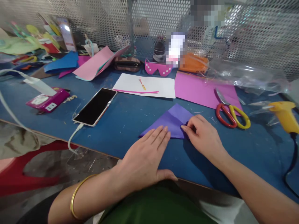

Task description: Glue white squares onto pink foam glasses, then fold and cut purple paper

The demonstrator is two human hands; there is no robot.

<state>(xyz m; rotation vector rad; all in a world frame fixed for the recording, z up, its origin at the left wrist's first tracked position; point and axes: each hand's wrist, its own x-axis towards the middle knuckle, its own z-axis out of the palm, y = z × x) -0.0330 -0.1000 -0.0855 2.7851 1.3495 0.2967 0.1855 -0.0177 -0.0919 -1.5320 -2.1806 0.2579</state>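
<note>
A purple sheet of paper (175,117), folded into a triangle, lies on the blue tabletop close to its front edge. My left hand (149,152) rests flat across the paper's lower left part, fingers stretched out and thumb apart. At the right corner, my right hand (204,137) pinches the paper between thumb and curled fingers. To the right of that hand, scissors (231,115) with one red and one yellow handle lie partly over a magenta sheet (198,90). Behind the triangle is a white sheet (161,84) with a thin pink strip on it.
A charging phone (95,106) and a purple power adapter (50,98) with cables lie to the left. A yellow glue gun (283,115) stands at far right. Pink paper glasses (158,67), coloured sheets (94,63) and a pouch (127,64) line the back, before a perforated metal screen (149,18).
</note>
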